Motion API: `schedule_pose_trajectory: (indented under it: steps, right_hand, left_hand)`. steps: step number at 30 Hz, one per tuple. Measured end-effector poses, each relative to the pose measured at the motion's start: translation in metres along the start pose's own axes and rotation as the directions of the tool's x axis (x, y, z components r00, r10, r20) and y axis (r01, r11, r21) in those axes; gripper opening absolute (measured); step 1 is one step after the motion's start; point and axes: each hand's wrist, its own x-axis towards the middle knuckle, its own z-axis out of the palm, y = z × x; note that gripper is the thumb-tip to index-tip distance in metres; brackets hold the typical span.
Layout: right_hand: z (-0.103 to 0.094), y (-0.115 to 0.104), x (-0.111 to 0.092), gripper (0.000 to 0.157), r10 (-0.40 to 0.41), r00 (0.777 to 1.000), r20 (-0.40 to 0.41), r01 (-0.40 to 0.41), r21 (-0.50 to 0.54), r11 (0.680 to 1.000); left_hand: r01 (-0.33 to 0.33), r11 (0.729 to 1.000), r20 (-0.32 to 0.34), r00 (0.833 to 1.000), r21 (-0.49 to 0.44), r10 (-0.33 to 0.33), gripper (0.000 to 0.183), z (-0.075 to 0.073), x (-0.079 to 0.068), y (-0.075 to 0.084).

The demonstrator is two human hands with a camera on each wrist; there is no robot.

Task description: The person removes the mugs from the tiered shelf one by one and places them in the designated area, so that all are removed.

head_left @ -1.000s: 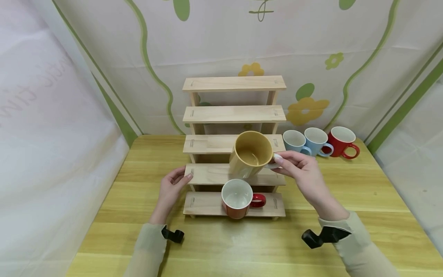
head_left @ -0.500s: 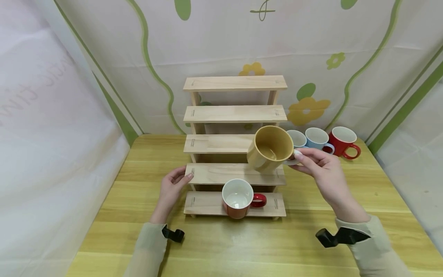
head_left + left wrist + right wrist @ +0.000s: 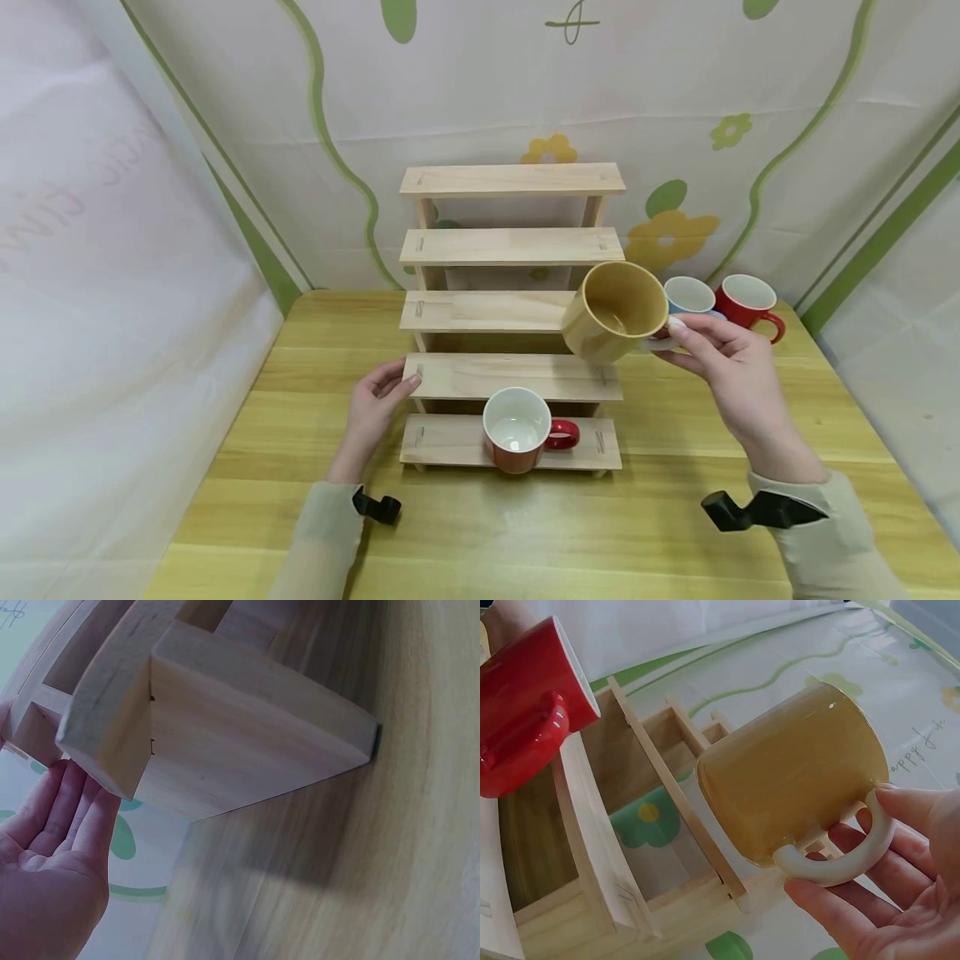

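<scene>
A yellow mug [image 3: 613, 315] with a white handle hangs in the air over the right side of the wooden stepped shelf [image 3: 480, 375]. My right hand [image 3: 738, 387] pinches its handle [image 3: 840, 864] between thumb and fingers; the mouth tips toward the head camera. My left hand [image 3: 373, 412] grips the left end of the shelf's second step from the bottom, thumb on top. In the left wrist view, the fingers [image 3: 64, 817] reach under that board. On the lowest step stands a red mug [image 3: 513, 446] with a white inside, its handle to the right.
At the back right of the wooden table [image 3: 315, 333] stand a light blue mug [image 3: 688, 293] and another red mug [image 3: 746, 300], partly behind my right hand. A printed cloth [image 3: 480, 92] hangs behind the shelf.
My right hand has carried the yellow mug to the right and slightly back, from over the shelf's middle to its right end, covering one blue mug. The left hand has stayed put.
</scene>
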Motion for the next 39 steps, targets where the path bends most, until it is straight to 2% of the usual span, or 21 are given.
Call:
schedule_pose_trajectory:
  steps: [12,19,24,39]
  right_hand:
    - [-0.016,-0.007,-0.001,0.027,-0.047,0.997,-0.055,0.050,0.064,0.997]
    - [-0.029,-0.011,-0.001,0.026,-0.091,0.991,-0.094,0.105,0.154,0.982]
    - [-0.040,-0.014,-0.002,0.025,-0.093,0.987,-0.130,0.117,0.188,0.975]
    - [-0.070,-0.021,0.000,0.028,-0.082,0.974,-0.212,0.118,0.164,0.979]
  left_hand:
    - [-0.007,1.000,-0.003,1.000,-0.003,0.007,0.040,0.000,0.000,0.000]
    - [-0.005,1.000,-0.002,1.000,-0.004,0.005,0.041,0.000,-0.001,-0.002]
    - [-0.001,1.000,0.002,1.000,-0.005,0.001,0.042,0.000,0.000,-0.001]
    - [-0.008,1.000,-0.001,1.000,-0.020,0.008,0.040,0.000,0.000,-0.002]
